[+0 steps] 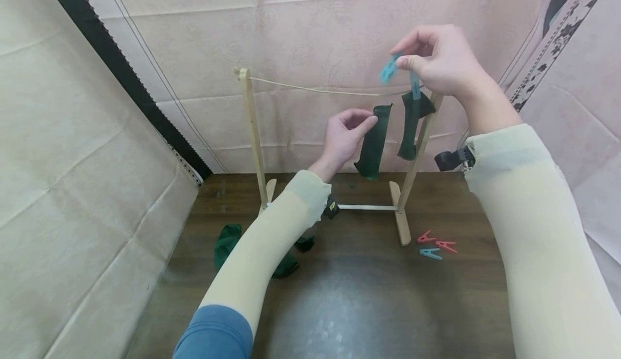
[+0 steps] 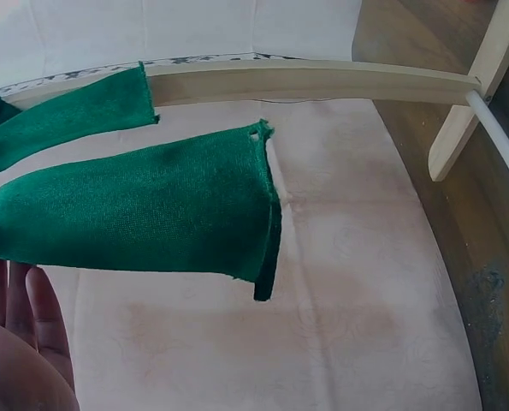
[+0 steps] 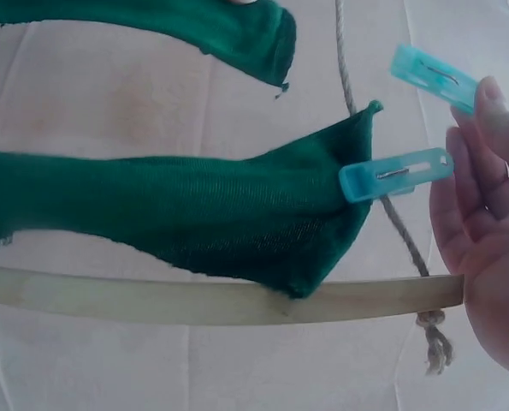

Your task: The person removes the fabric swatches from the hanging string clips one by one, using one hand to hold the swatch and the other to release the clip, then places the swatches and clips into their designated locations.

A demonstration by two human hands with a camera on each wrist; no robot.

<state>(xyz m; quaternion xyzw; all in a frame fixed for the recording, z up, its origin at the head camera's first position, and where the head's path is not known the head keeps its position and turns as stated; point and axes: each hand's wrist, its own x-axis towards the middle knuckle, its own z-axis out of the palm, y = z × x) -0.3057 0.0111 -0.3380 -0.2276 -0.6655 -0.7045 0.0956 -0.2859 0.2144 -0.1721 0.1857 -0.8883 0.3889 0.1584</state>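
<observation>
My left hand (image 1: 341, 139) pinches the top of a dark green cloth strip (image 1: 374, 146), which hangs below the fingertips, just under the cord (image 1: 310, 88). In the left wrist view that strip (image 2: 143, 205) looks knitted and double-layered, its lower edge frayed. Thumb and fingers of my right hand (image 1: 443, 60) pinch a light blue clothespin (image 1: 390, 69) above the cord. A second blue clothespin (image 3: 395, 175) clips another green cloth strip (image 3: 203, 205) onto the cord near the right post. In the right wrist view, my right hand's fingers are close beside this clipped pin.
The cord runs between two wooden posts (image 1: 253, 127) of a small rack, joined low down by a white rod (image 1: 367, 207). Loose pink clothespins (image 1: 445, 246) and a blue clothespin (image 1: 430, 253) lie at right. Green cloth (image 1: 227, 244) lies on the table partly behind my left forearm.
</observation>
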